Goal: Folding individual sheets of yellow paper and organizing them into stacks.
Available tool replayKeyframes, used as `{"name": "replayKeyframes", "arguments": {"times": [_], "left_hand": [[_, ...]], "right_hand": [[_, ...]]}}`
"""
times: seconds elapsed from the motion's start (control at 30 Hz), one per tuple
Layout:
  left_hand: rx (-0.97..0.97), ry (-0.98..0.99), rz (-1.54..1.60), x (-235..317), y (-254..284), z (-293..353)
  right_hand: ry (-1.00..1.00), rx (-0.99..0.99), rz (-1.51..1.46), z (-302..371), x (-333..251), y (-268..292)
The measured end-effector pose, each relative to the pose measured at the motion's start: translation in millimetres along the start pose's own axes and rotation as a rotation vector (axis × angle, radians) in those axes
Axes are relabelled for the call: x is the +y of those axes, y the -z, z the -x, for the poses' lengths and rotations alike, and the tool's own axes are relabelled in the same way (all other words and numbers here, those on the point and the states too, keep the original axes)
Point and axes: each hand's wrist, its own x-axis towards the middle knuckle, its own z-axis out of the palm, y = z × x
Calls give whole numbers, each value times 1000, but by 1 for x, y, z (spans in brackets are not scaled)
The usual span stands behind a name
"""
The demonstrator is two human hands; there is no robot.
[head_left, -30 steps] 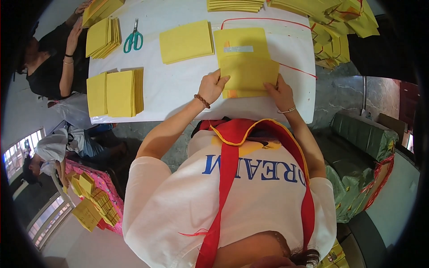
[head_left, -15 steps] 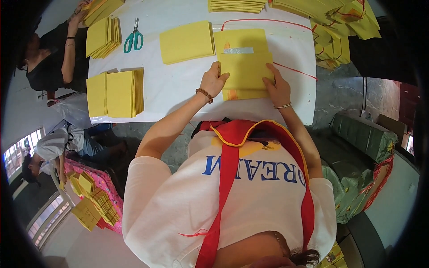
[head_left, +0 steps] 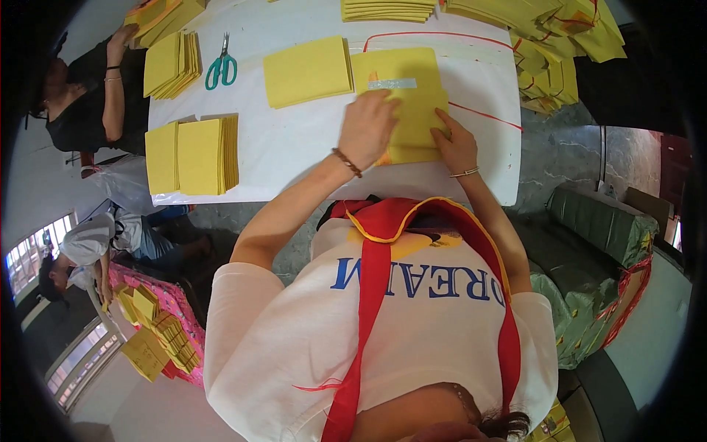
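Observation:
A yellow paper bundle [head_left: 412,125] with a silvery strip [head_left: 392,84] and orange marks lies on the table in front of me. My left hand [head_left: 370,129] rests on its left side just below the strip, fingers bent over the paper and slightly blurred; no object shows in them. At the bundle's right edge, my right hand [head_left: 458,144] has the thumb and fingers on the paper, holding that side. A red string [head_left: 486,114] runs out from under the bundle to the right. Left of it, almost touching, lies a plain yellow paper stack [head_left: 308,72].
Scissors [head_left: 222,68] with teal handles lie on the white table [head_left: 294,144]. Yellow paper stacks [head_left: 199,156] stand at its left; tied yellow bundles [head_left: 545,70] fill the far right corner. Another person [head_left: 81,110] works at the left. Green wrapped bales [head_left: 600,225] stand at right.
My left hand has moved from the bundle's left edge up and right onto its face, below the silvery strip. The right hand stays at the right edge, shifted slightly.

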Motion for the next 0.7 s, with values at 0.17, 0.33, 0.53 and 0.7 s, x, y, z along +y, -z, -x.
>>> {"name": "replayKeyframes", "arguments": {"times": [0.17, 0.33, 0.53, 0.7], "left_hand": [[-196, -133, -72, 8, -41, 11], [-211, -125, -125, 9, -45, 13], [-226, -116, -117, 8, -47, 14], [-197, -158, 124, -1, -35, 17]], "right_hand": [[33, 14, -3, -3, 7, -4], [11, -4, -22, 0, 3, -2], [408, 165, 548, 37, -3, -16], [412, -12, 568, 42, 4, -23]]}}
